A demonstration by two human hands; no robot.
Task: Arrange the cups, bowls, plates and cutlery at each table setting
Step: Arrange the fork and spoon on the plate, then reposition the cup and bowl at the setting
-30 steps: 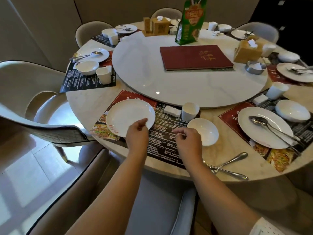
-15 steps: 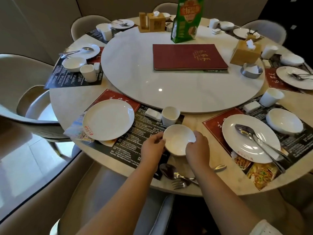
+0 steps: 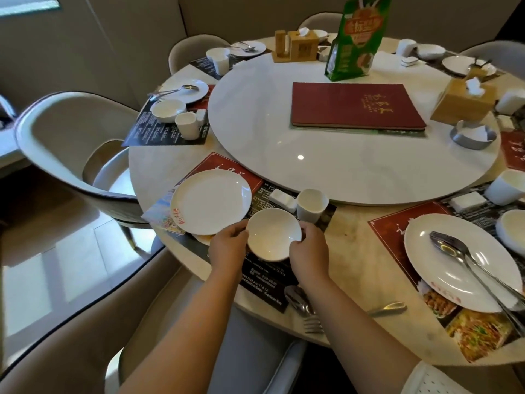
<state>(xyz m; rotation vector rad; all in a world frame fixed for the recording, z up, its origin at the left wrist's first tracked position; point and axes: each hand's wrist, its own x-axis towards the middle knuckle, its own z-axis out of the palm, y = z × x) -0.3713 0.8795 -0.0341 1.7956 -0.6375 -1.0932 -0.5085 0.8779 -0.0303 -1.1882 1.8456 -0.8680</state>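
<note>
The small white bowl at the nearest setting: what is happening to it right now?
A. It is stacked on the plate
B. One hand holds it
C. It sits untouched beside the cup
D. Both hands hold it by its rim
D: the left hand and the right hand grip opposite sides of the bowl.

One head-worn view — looking forward and down, close over the table's (image 3: 159, 177) near edge.

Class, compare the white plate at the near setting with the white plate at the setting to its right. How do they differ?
The near white round plate is bare, while the right-hand white round plate carries a metal spoon and fork laid across it. The near plate lies beside the small white bowl held by the left hand and right hand; no hand is near the right-hand plate. Both sit on printed placemats and share the same look.
</note>
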